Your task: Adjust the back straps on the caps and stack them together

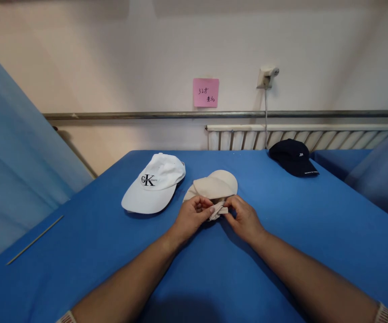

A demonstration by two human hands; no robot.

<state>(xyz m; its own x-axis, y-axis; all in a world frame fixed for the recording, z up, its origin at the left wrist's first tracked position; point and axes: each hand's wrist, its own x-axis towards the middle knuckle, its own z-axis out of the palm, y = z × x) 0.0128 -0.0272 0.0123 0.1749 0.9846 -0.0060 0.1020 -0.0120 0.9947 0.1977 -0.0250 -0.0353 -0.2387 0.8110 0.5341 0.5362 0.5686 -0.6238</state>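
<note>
The beige cap (214,185) is in the centre of the frame, on the blue surface (241,278), and both hands work at its lower side. The left hand (194,215) has its grip closed, the thumb and the fingers pressing a twisted part of the strap (218,209). The right hand (243,218) has also a closed grip, a narrow pinch of thumb and forefinger on the other end of this strap. To the left of the beige cap, just beside it, lies the white cap (155,184), with only a narrow strip of blue between the two, so on this side the left hand has little room. On the right the room is wider: a broad stretch of blue goes from the right hand up to the dark cap (291,156), which lies near the far right corner, close to the edge. A thin stick (34,240) lies slanting near the left edge, at the lower left of the frame, well apart from the hands. The far edge of the surface runs below a radiator (298,136) and a metal rail (140,115) on the wall.
</note>
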